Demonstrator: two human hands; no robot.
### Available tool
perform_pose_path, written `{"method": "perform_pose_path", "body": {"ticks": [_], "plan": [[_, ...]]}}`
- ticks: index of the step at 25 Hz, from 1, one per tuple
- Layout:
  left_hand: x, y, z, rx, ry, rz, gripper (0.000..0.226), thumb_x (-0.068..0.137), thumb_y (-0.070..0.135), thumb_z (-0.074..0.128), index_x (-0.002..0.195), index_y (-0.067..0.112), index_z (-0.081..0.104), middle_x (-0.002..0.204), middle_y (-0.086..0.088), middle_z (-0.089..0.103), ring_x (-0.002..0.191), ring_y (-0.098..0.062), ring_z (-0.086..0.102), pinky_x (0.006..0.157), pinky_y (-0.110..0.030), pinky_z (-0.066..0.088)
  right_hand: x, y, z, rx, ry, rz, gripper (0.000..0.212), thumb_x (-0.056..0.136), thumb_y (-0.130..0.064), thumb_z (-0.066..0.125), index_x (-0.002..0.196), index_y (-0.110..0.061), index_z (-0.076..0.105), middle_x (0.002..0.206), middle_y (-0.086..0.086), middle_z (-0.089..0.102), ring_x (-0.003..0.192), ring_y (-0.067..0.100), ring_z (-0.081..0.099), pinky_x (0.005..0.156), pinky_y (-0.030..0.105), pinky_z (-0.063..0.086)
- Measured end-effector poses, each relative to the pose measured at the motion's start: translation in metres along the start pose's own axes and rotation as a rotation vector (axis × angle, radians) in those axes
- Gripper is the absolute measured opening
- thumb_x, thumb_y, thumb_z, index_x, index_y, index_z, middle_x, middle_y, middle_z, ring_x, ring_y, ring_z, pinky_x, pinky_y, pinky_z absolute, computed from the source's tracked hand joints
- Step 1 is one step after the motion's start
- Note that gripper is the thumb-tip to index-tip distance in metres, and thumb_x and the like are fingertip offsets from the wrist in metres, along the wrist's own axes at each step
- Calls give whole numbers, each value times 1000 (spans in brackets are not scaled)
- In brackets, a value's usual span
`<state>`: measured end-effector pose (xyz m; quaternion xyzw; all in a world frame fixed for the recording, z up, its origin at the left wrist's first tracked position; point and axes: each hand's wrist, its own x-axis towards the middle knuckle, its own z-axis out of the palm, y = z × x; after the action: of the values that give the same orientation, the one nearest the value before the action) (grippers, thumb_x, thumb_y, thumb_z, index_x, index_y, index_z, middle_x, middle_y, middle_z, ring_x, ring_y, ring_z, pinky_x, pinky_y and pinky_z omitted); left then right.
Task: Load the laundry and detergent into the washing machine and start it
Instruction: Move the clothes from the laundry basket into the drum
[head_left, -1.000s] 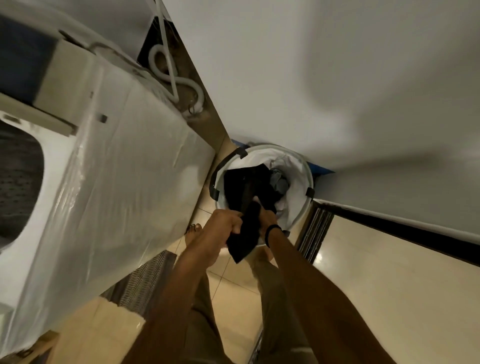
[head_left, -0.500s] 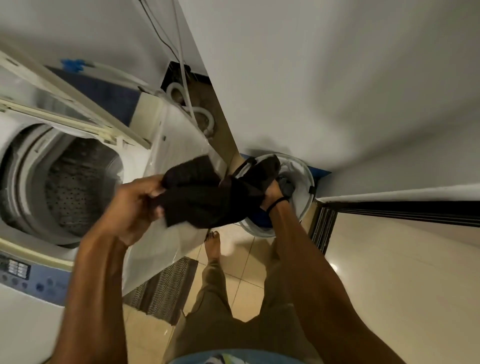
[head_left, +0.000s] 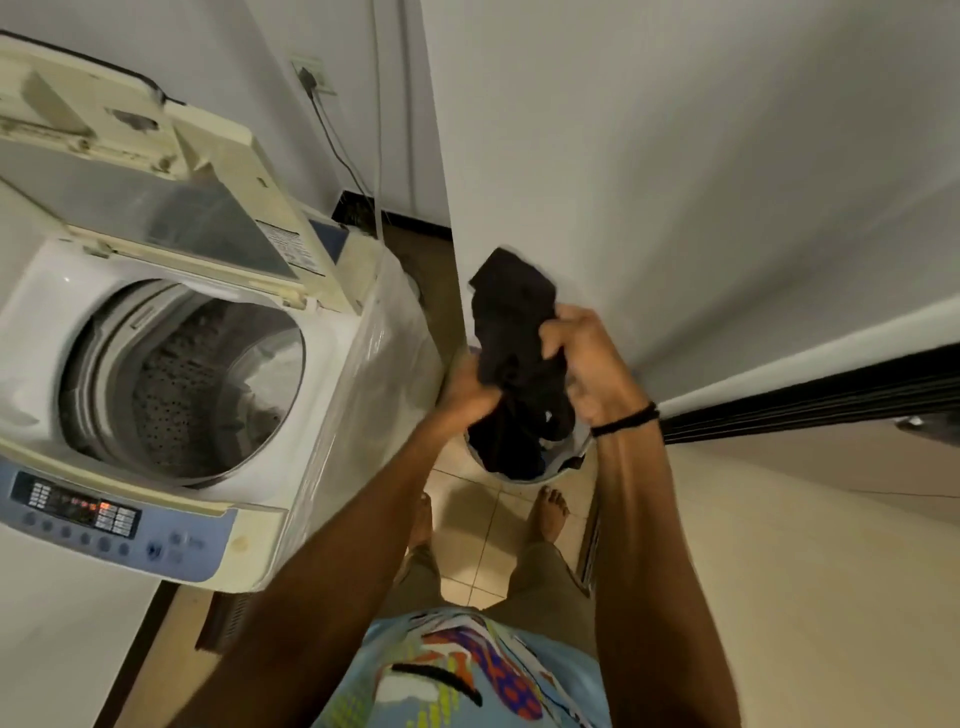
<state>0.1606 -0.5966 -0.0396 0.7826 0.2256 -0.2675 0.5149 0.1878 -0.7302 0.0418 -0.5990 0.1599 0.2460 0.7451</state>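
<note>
A top-loading washing machine (head_left: 343, 395) stands at the left with its lid (head_left: 156, 192) raised and its drum (head_left: 197, 384) open. Some pale cloth lies inside the drum. To its right, both hands hold a black garment (head_left: 514, 332) above a white laundry basket (head_left: 524, 475) on the floor. My left hand (head_left: 467, 395) grips the garment's lower left part. My right hand (head_left: 587, 358) grips its right side, higher up. The basket is mostly hidden behind the garment and hands.
The machine's blue control panel (head_left: 104, 519) faces me with a lit display. A white wall (head_left: 675, 156) rises at the right, with a dark sliding-door track (head_left: 810, 400) below it. A power cord (head_left: 332, 140) hangs behind the machine. My bare feet stand on beige tiles (head_left: 478, 540).
The hands lifted the black garment out of the basket. It was stretched toward the drum, and now both hands bunch it together above the basket. The view has tilted up to show the whole machine.
</note>
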Motion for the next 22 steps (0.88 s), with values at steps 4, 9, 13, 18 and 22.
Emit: {"method": "perform_pose_path", "body": {"ticks": [4,9,13,18,22], "plan": [[-28,55,-35,-583,22,-71,22,102,16,41,101,13,64,96,-4,72,83,-13,64,70,-24,57,-7,-26,-34,-657,116,-136,38,84,-23,65,120,-13,60,110,8,64,105,27,62,85,35,51],[-72,103,-82,-868,-97,64,41,94,20,32,67,15,63,62,0,68,67,-15,63,58,-21,51,-6,25,-25,-197,-183,232,84,86,-49,65,153,-30,18,147,-7,43,122,17,51,86,40,57],[-86,110,-102,-727,-143,147,33,94,23,37,87,10,66,76,-4,72,80,-19,64,68,-26,53,4,43,12,239,-344,134,60,90,-27,63,144,-14,42,137,9,58,118,28,62,93,60,51],[-91,86,-175,-410,-172,380,45,84,15,68,128,22,59,124,-1,68,116,-19,64,100,-35,51,6,-25,53,424,-282,-54,51,61,-20,84,106,-12,61,84,7,50,76,21,47,70,34,42],[-105,46,-195,-238,-341,288,107,66,22,90,150,34,24,148,5,41,135,-22,46,98,-23,48,-12,-99,99,565,-351,-148,27,79,-15,72,94,-13,50,84,9,36,82,22,42,100,43,42]]}}
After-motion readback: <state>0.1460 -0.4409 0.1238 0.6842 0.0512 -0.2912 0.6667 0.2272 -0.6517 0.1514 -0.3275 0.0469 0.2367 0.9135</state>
